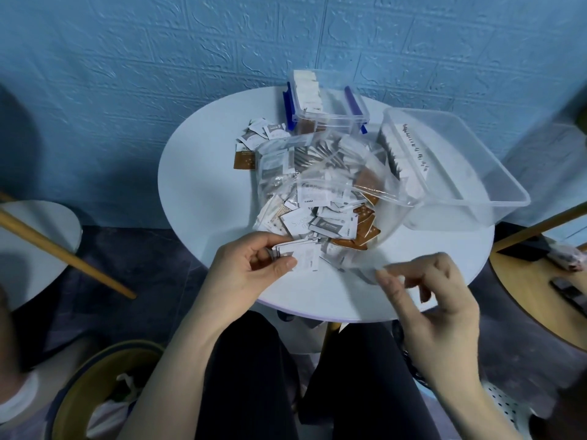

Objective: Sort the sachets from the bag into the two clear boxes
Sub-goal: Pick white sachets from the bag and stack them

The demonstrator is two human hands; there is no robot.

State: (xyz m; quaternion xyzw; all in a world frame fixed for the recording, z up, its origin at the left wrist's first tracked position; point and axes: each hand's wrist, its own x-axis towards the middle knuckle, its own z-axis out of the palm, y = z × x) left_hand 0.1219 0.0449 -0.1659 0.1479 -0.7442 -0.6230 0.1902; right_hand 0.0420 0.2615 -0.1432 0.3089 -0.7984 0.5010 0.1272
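Clear, limp plastic bag [320, 198] of light, thin sachets [330, 217] lies mid-table between two clear boxes [327, 106]. Left hand [251, 271] pinches a small stack [298, 257] by its edges; right hand [425, 290], fingers curled, pinches the bag's mouth. White round table [203, 192]; blue textured wall [127, 74].

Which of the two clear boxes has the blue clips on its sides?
The smaller clear box at the far edge of the table, with a row of white sachets standing inside. The larger clear box on the right has no clips.
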